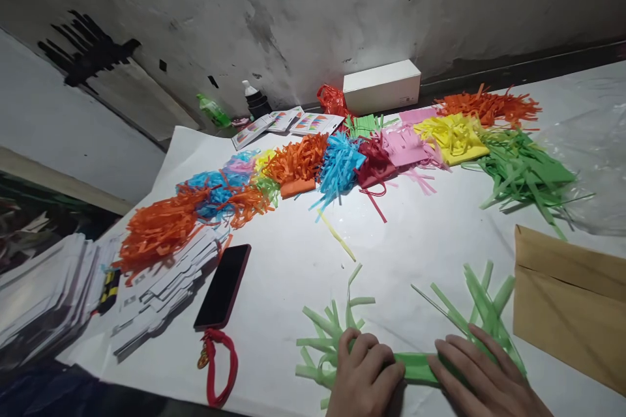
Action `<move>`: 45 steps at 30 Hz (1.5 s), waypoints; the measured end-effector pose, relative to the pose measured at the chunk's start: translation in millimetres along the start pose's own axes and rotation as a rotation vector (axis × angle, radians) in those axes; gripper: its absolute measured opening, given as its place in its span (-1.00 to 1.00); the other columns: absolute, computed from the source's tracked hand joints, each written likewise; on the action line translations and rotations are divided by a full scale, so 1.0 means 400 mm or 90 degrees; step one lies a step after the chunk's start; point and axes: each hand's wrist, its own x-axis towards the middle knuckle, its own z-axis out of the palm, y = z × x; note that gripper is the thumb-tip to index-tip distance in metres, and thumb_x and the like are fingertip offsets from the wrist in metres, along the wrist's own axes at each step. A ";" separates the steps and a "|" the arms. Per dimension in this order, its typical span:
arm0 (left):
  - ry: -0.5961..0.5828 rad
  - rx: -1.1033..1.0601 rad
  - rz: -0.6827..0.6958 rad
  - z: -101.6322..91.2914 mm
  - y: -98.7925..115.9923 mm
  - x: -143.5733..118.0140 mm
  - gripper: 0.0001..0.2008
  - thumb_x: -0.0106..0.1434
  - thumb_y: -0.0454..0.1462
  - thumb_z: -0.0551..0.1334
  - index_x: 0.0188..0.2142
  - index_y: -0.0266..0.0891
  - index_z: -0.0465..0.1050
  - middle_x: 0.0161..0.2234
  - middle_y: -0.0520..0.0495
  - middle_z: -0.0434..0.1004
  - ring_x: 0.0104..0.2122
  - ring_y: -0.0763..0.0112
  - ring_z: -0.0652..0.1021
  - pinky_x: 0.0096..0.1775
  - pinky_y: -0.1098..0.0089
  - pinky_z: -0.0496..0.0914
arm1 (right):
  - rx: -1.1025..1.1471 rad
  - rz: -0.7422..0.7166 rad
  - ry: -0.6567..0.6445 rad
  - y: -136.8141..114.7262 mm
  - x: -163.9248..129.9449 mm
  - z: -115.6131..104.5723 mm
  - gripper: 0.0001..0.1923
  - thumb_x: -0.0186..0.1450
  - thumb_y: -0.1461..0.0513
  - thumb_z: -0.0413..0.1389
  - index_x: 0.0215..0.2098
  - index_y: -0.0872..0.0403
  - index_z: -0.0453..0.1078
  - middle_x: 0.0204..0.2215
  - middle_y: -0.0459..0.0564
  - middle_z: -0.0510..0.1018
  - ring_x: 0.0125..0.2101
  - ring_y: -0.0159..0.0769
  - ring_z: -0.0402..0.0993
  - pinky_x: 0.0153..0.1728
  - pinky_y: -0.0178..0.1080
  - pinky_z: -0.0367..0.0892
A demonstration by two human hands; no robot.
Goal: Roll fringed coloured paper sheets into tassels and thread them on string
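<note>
A folded strip of green fringed tissue paper (415,368) lies on the table close to me, its cut ends fanning out to both sides. My left hand (366,374) has its fingers curled over the left part of the folded band; the thumb is hidden. Across the right part, my right hand (482,374) rests with fingers stretched out and slightly spread, touching the paper. Loose green fringe sticks out beyond each hand.
Bundles of fringed tissue, such as an orange bundle (163,225) and a dark green bundle (528,169), line the table's back. A phone (223,287) with a red strap (233,368) and white paper strips (169,287) lie left. A brown envelope (570,303) lies right; a white box (381,88) stands behind.
</note>
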 end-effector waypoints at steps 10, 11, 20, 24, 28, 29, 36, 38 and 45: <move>-0.088 -0.021 -0.173 -0.008 0.023 0.002 -0.82 0.35 -0.40 0.09 -0.38 -0.20 0.35 -0.34 -0.03 0.42 -0.30 0.29 0.41 -0.09 0.18 0.19 | 0.072 0.260 -0.048 -0.035 -0.050 0.048 -0.76 0.48 0.34 -0.08 -0.23 0.01 0.40 -0.27 -0.05 0.53 -0.18 -0.20 0.47 0.01 -0.07 0.09; -0.096 -0.007 -0.203 -0.010 0.030 0.007 -0.85 0.32 -0.41 0.11 -0.38 -0.20 0.34 -0.32 -0.03 0.41 -0.28 0.27 0.41 -0.07 0.16 0.18 | 0.053 0.278 -0.048 -0.038 -0.046 0.050 -0.76 0.47 0.33 -0.07 -0.25 0.01 0.39 -0.27 -0.04 0.52 -0.18 -0.18 0.47 -0.01 -0.06 0.10; -0.108 -0.010 -0.209 -0.017 0.037 0.022 -0.87 0.27 -0.43 0.16 -0.35 -0.18 0.39 -0.32 -0.01 0.42 -0.29 0.31 0.44 -0.03 0.16 0.21 | 0.115 0.302 0.077 -0.070 0.024 0.045 -0.67 0.51 0.33 -0.15 -0.19 0.04 0.45 -0.24 0.04 0.55 -0.12 -0.12 0.45 0.12 0.09 0.07; -0.083 -0.029 -0.143 -0.016 0.024 0.018 -0.91 0.27 -0.38 0.22 -0.33 -0.16 0.46 -0.33 -0.01 0.47 -0.26 0.28 0.45 0.07 0.07 0.16 | 0.185 0.256 0.093 -0.065 0.036 0.056 -0.64 0.48 0.40 -0.14 -0.32 0.06 0.43 -0.43 -0.05 0.50 -0.25 -0.20 0.40 0.03 -0.02 0.10; -0.032 -0.061 -0.073 -0.001 0.013 0.009 -0.95 0.29 -0.30 0.26 -0.28 -0.13 0.51 -0.30 -0.01 0.53 -0.19 0.25 0.47 0.18 0.01 0.10 | 0.213 0.298 0.098 -0.063 0.046 0.066 -0.68 0.50 0.33 -0.05 -0.37 0.05 0.42 -0.44 -0.09 0.49 -0.28 -0.24 0.38 0.02 -0.04 0.09; -0.017 -0.062 -0.065 0.004 0.011 0.007 -0.91 0.32 -0.32 0.23 -0.29 -0.13 0.51 -0.31 -0.01 0.54 -0.19 0.26 0.47 0.18 0.02 0.10 | 0.212 0.299 0.105 -0.066 0.050 0.068 -0.68 0.52 0.30 -0.07 -0.33 0.04 0.45 -0.41 -0.08 0.52 -0.26 -0.23 0.39 0.04 -0.03 0.07; 0.000 -0.086 -0.072 0.017 0.018 0.005 -0.85 0.32 -0.38 0.18 -0.39 -0.20 0.42 -0.35 -0.02 0.49 -0.25 0.31 0.45 0.14 0.03 0.18 | 0.201 0.244 0.081 -0.060 0.048 0.057 -0.53 0.57 0.28 -0.24 -0.32 0.04 0.44 -0.38 -0.07 0.55 -0.23 -0.23 0.41 0.10 -0.02 0.03; -0.021 -0.100 -0.100 0.006 0.020 0.007 -0.86 0.32 -0.37 0.20 -0.40 -0.20 0.40 -0.36 -0.02 0.46 -0.27 0.31 0.44 0.11 0.03 0.19 | 0.188 0.213 0.048 -0.032 0.022 0.037 -0.62 0.54 0.30 -0.17 -0.24 0.04 0.46 -0.33 -0.06 0.56 -0.19 -0.20 0.42 0.15 0.02 0.01; -0.095 -0.071 -0.162 -0.023 0.038 0.023 -0.84 0.32 -0.40 0.17 -0.39 -0.17 0.41 -0.29 -0.05 0.46 -0.23 0.24 0.44 0.02 0.05 0.22 | 0.070 0.141 -0.004 0.025 -0.032 -0.004 -0.90 0.38 0.32 0.10 -0.23 0.01 0.43 -0.26 -0.01 0.57 -0.11 -0.14 0.44 0.20 0.00 -0.02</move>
